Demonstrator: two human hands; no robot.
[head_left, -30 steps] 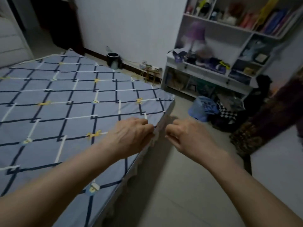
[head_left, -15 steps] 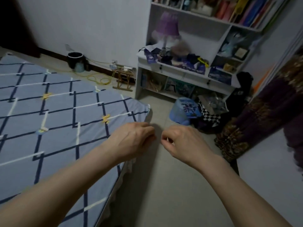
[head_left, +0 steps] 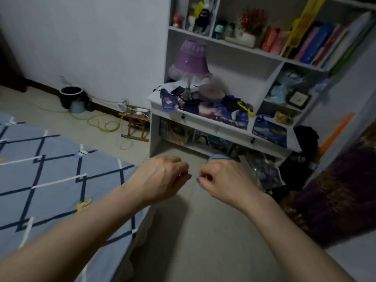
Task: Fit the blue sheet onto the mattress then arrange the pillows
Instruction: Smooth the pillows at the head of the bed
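- The blue sheet [head_left: 61, 180], checked with dark and white lines, lies spread flat over the mattress at the left; its near corner sits under the left forearm.
- The left hand [head_left: 160, 178] and the right hand [head_left: 221, 180] hover close together past the bed's corner, over bare floor [head_left: 193, 241]. Both are curled, fingertips pinched toward each other; whether anything thin is held between them cannot be told.
- Neither hand touches the sheet. If the corner is not tucked under the mattress, it could spring loose once weight shifts on the bed.
- No pillows are in view. Fetching them means turning away, and a careless drag across the bed could wrinkle the smoothed cloth.
- The floor ahead holds a yellow cable [head_left: 101, 125] in loops, a small wooden stool [head_left: 136, 127] and a dark bin [head_left: 71, 96]; stepping that way risks a snag or trip.
- The cluttered desk [head_left: 203, 119] with the purple lamp [head_left: 189, 64] stands near, so a swung pillow could knock things off.
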